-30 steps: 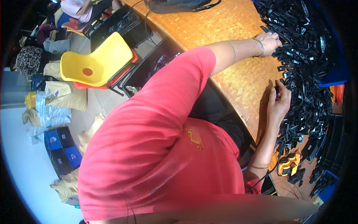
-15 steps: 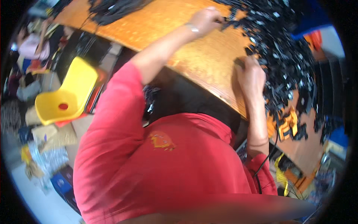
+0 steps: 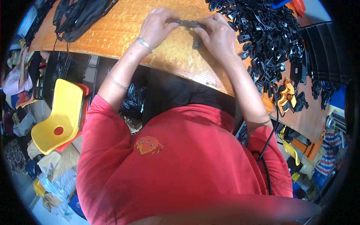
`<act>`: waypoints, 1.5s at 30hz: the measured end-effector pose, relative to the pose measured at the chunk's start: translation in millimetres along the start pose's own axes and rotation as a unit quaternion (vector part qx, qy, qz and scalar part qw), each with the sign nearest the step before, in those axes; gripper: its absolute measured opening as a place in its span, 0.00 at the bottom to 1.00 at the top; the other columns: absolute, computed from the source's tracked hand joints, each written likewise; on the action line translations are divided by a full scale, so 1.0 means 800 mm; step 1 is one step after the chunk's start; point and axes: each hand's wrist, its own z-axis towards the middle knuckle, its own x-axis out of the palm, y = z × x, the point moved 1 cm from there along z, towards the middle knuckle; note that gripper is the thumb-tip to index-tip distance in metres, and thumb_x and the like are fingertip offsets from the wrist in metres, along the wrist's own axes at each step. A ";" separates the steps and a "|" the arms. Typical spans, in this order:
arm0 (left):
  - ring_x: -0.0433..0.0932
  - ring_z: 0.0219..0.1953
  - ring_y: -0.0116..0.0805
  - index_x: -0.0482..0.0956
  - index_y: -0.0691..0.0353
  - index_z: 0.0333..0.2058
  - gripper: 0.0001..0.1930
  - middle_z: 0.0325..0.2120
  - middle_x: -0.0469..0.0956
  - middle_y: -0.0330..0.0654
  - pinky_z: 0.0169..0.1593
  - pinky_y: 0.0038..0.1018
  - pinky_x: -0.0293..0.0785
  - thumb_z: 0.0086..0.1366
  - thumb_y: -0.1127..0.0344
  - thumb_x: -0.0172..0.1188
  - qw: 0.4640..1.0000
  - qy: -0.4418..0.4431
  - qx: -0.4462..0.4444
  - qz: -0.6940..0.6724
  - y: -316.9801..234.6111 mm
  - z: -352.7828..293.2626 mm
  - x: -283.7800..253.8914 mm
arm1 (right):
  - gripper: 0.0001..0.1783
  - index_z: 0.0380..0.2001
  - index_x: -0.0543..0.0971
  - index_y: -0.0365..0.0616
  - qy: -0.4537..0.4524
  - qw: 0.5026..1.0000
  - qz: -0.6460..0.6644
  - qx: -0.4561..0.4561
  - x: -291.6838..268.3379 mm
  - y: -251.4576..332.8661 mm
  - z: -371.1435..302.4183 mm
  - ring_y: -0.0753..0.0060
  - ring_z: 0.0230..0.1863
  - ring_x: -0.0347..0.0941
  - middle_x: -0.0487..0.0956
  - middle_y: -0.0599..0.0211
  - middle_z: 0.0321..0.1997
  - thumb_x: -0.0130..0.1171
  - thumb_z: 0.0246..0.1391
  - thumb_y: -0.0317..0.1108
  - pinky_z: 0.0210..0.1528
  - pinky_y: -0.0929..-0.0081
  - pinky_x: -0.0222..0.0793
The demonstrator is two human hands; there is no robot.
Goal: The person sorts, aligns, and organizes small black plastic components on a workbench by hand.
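Above the wooden table, a narrow black plastic buckle (image 3: 187,23) stretches level between my two hands. My left hand (image 3: 157,27) pinches its left end between thumb and fingers. At the other end, my right hand (image 3: 219,35) is closed on it, hiding part of the piece. A smaller dark plastic piece (image 3: 195,43) is just below my right fingers; whether it lies on the table or hangs is not clear. To the right of my right hand spreads a large heap of black plastic parts (image 3: 268,41).
A black mesh bag (image 3: 80,18) lies on the table (image 3: 123,37) at the far left. Orange plastic parts (image 3: 285,95) sit near the right edge, beside a black cable (image 3: 276,112). A yellow chair (image 3: 63,112) stands left; another person (image 3: 18,80) is beyond it.
My hands have come together, the left lower and leftward, the right up and away from the heap's edge. Both now hold the buckle. The view has shifted too.
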 end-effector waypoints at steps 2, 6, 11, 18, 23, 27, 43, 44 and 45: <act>0.81 0.47 0.48 0.87 0.62 0.43 0.11 0.39 0.83 0.46 0.52 0.39 0.77 0.63 0.67 0.72 1.000 0.004 0.000 0.004 0.001 0.000 0.000 | 0.15 0.41 0.91 0.48 -0.002 1.000 -0.007 -0.021 0.011 -0.003 0.012 0.51 0.40 0.82 0.80 0.58 0.38 0.79 0.49 0.37 0.42 0.57 0.79; 0.81 0.45 0.48 0.87 0.62 0.41 0.10 0.37 0.82 0.46 0.50 0.39 0.77 0.62 0.68 0.73 1.000 0.003 -0.015 0.002 0.002 -0.003 -0.004 | 0.14 0.40 0.91 0.49 0.039 0.998 -0.039 -0.024 0.023 -0.013 0.027 0.50 0.41 0.82 0.80 0.58 0.39 0.78 0.49 0.37 0.42 0.56 0.79; 0.81 0.42 0.47 0.87 0.63 0.40 0.10 0.35 0.81 0.45 0.47 0.38 0.78 0.61 0.69 0.74 0.999 -0.002 -0.045 -0.030 0.006 -0.003 0.002 | 0.11 0.37 0.91 0.49 0.112 0.991 -0.049 -0.061 0.028 -0.024 0.047 0.50 0.41 0.84 0.82 0.59 0.37 0.76 0.51 0.38 0.43 0.55 0.79; 0.83 0.36 0.42 0.88 0.61 0.41 0.10 0.34 0.80 0.44 0.41 0.35 0.79 0.62 0.69 0.74 0.998 -0.022 -0.055 -0.022 0.004 0.000 0.009 | 0.13 0.41 0.90 0.49 0.177 0.972 -0.086 -0.126 0.031 -0.014 0.076 0.50 0.41 0.84 0.84 0.59 0.38 0.72 0.55 0.42 0.43 0.55 0.79; 0.72 0.32 0.24 0.88 0.63 0.46 0.13 0.31 0.74 0.34 0.39 0.24 0.72 0.64 0.69 0.75 0.986 0.035 -0.114 -0.116 -0.015 -0.036 -0.073 | 0.16 0.43 0.90 0.46 0.078 0.994 0.016 -0.072 -0.020 -0.040 0.048 0.50 0.42 0.85 0.86 0.55 0.40 0.73 0.57 0.43 0.45 0.58 0.80; 0.81 0.44 0.31 0.84 0.67 0.45 0.10 0.39 0.80 0.39 0.48 0.28 0.76 0.66 0.72 0.70 0.963 0.174 -0.204 -0.016 -0.036 -0.110 -0.187 | 0.13 0.43 0.89 0.45 0.046 0.996 -0.066 -0.040 -0.063 -0.066 0.006 0.48 0.42 0.85 0.84 0.57 0.40 0.73 0.58 0.39 0.45 0.58 0.81; 0.81 0.48 0.51 0.86 0.60 0.37 0.14 0.39 0.81 0.49 0.52 0.45 0.79 0.64 0.55 0.71 0.986 0.045 -0.156 0.041 -0.135 -0.016 0.038 | 0.13 0.47 0.85 0.40 0.125 0.991 -0.044 0.004 -0.052 -0.083 -0.006 0.43 0.48 0.83 0.84 0.47 0.45 0.68 0.59 0.27 0.51 0.57 0.79; 0.81 0.49 0.52 0.86 0.61 0.37 0.14 0.39 0.81 0.50 0.53 0.45 0.79 0.64 0.55 0.71 0.986 0.046 -0.157 0.029 -0.141 -0.011 0.038 | 0.14 0.49 0.85 0.40 0.129 0.991 -0.026 0.003 -0.053 -0.081 -0.009 0.45 0.48 0.83 0.84 0.49 0.45 0.67 0.60 0.27 0.52 0.58 0.79; 0.81 0.49 0.52 0.85 0.62 0.37 0.14 0.39 0.81 0.51 0.53 0.45 0.79 0.64 0.56 0.71 0.986 0.048 -0.157 0.017 -0.145 -0.011 0.036 | 0.14 0.49 0.85 0.40 0.130 0.991 -0.021 -0.003 -0.051 -0.078 -0.012 0.45 0.48 0.83 0.84 0.49 0.45 0.67 0.60 0.27 0.52 0.58 0.79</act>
